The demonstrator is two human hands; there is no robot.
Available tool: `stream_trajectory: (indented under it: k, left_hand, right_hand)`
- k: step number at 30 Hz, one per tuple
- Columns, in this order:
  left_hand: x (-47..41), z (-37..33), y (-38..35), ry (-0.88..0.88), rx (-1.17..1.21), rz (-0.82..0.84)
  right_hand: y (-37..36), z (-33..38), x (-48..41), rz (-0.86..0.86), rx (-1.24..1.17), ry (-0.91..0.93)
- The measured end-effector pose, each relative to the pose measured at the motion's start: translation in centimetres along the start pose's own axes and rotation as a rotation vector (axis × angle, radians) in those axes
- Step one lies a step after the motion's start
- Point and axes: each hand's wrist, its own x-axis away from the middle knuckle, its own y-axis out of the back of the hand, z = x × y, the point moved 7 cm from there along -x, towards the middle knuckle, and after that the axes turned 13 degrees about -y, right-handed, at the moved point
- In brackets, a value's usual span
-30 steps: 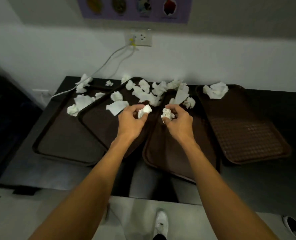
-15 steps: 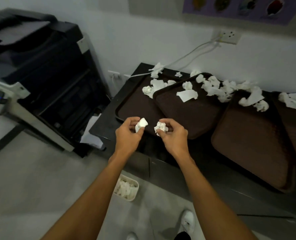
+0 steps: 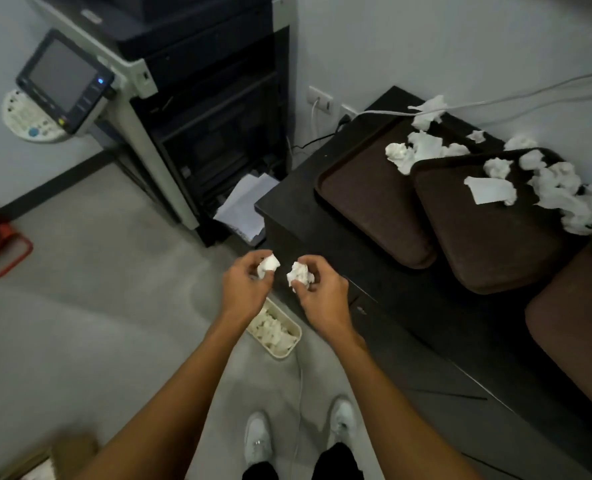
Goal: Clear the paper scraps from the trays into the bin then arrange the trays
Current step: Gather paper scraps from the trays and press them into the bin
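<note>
My left hand [image 3: 244, 284] pinches a crumpled white paper scrap [image 3: 268, 265]. Close beside it, my right hand [image 3: 322, 294] grips a second crumpled scrap [image 3: 299, 273]. Both hands hover above the floor, just over a small cream bin [image 3: 280, 332] that holds several white scraps. On the black counter [image 3: 408, 306] at the right lie dark brown trays: a left tray [image 3: 370, 206], a second tray [image 3: 488, 237] overlapping it, and a third tray [image 3: 575, 344] cut off by the frame edge. Several white scraps [image 3: 557, 188] lie along the trays' far ends.
A large dark copier [image 3: 197, 109] with a tilted touch panel [image 3: 62, 81] stands at the left, loose sheets [image 3: 246, 209] at its foot. A red frame [image 3: 0, 247] lies on the floor far left. White cables [image 3: 495, 102] run along the wall. My white shoes [image 3: 259, 441] are below.
My view and both hands have swung left, away from the trays, and out past the counter's edge to above the bin. Each hand keeps its scrap.
</note>
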Motion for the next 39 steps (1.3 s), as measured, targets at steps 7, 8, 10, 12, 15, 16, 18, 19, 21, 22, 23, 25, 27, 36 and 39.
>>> stream_trajectory:
  k: [7,8,10,12,15,16,18,19,21,22,23,25,27,36,39]
  left_hand:
    - [3.1,10.1,-1.2,0.270,-0.007,-0.049]
    - [3.2,11.4,-1.6,0.289,-0.011,-0.061]
    - [3.5,14.0,-2.3,0.322,-0.012,-0.086]
    - [3.9,16.6,-3.1,0.354,-0.013,-0.102]
    - [4.3,20.8,-4.6,0.406,-0.021,-0.107]
    - [4.4,22.2,-5.1,0.423,-0.020,-0.105]
    - [4.5,25.0,-6.1,0.448,-0.020,-0.103]
    - [4.6,26.5,-6.6,0.461,-0.018,-0.099]
    - [4.6,29.2,-7.4,0.474,-0.022,-0.100]
    - [4.7,30.6,-7.8,0.478,-0.031,-0.097]
    - [4.6,32.0,-8.1,0.478,-0.042,-0.095]
    - [4.8,34.8,-8.7,0.474,-0.062,-0.084]
    - [5.1,37.5,-9.4,0.481,-0.083,-0.066]
    - [6.8,44.6,-12.3,0.469,-0.137,-0.009]
    - [7.1,45.6,-13.1,0.462,-0.148,0.012]
  right_hand:
    - [-6.6,-7.4,-3.6,0.150,0.104,-0.095]
    - [-7.4,-8.6,-4.2,0.170,0.120,-0.105]
    - [-8.8,-10.9,-5.5,0.190,0.166,-0.111]
    - [-10.2,-13.3,-6.6,0.192,0.209,-0.115]
    - [-12.4,-17.0,-8.4,0.200,0.270,-0.133]
    - [-13.1,-18.2,-9.0,0.207,0.289,-0.143]
    - [-14.6,-20.9,-10.1,0.216,0.298,-0.170]
    - [-15.3,-22.4,-10.6,0.219,0.297,-0.190]
    - [-16.8,-25.2,-11.7,0.220,0.295,-0.203]
    - [-17.6,-26.7,-12.2,0.219,0.301,-0.208]
    - [-18.4,-28.0,-12.8,0.218,0.312,-0.207]
    - [-19.9,-30.5,-14.0,0.214,0.368,-0.183]
    - [-21.4,-32.6,-15.2,0.210,0.435,-0.139]
    - [-27.1,-42.2,-18.0,0.261,0.575,-0.178]
    - [-28.1,-44.3,-17.9,0.314,0.638,-0.201]
